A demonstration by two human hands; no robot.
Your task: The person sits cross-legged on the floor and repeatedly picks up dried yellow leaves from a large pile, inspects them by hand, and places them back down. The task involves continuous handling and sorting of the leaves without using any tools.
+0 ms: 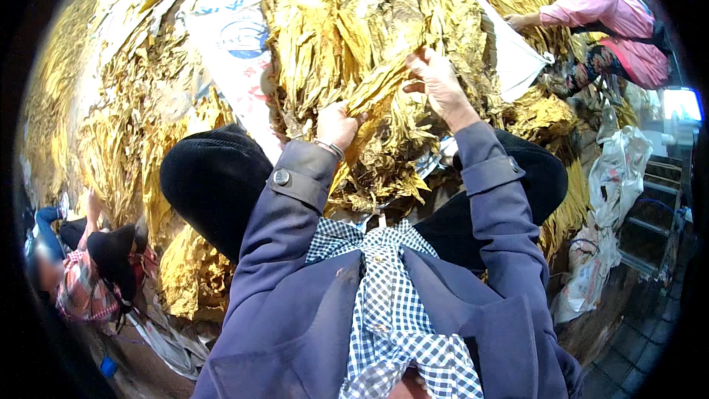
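Note:
Dried yellow leaves, by their look tobacco, lie heaped before me. My left hand (pixel 337 126) grips a long yellow leaf bunch (pixel 374 91), whose lower part hangs down past the wrist. At the bunch's upper right end, the fingertips of my right hand (pixel 437 86) pinch the leaf, while a lower finger sticks out free. Behind both hands lies a broad pile of flattened leaves (pixel 327 33). Crumpled, browner leaves (pixel 388 169) lie between my knees, under the hands.
A white printed woven sack (pixel 232 39) lies left of the pile, and a white sheet (pixel 512 61) lies right. One person in pink (pixel 609 5) reaches into leaves at upper right; another in a checked top (pixel 88 282) sits lower left. White sacks (pixel 601 216) lie beside a metal frame (pixel 653 205).

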